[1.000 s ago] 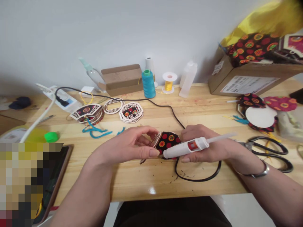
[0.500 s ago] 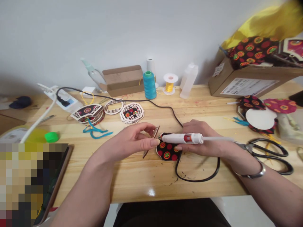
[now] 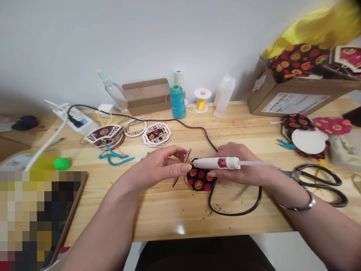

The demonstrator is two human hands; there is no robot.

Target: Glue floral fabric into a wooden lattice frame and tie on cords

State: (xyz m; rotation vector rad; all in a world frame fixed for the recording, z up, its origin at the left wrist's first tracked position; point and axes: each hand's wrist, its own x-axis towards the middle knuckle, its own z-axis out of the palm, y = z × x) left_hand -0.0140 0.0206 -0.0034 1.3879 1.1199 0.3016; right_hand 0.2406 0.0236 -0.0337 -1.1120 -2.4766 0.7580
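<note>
My right hand (image 3: 235, 152) is closed around a white glue gun (image 3: 210, 163) with a clear glue stick poking out of its back end. The gun's nozzle points left, close to the fingertips of my left hand (image 3: 166, 163). Between that hand's thumb and fingers is a thin wooden panel (image 3: 176, 180), tilted nearly edge-on. Under the gun is a flat piece covered in black flowered fabric (image 3: 199, 182), with my right thumb over its upper right part. Whether the nozzle touches the panel is hard to see.
Large black-handled scissors (image 3: 321, 186) lie at right, below a fabric-filled cardboard box (image 3: 304, 99). Behind my hands are stacked wooden frames (image 3: 158, 135), a teal thread cone (image 3: 177, 103) and a yellow spool (image 3: 201, 103). A black cord (image 3: 141, 119) runs to a power strip (image 3: 80, 122).
Both hands stay in nearly the same place. The panel in my left hand has tipped slightly, and the view has shifted a little.
</note>
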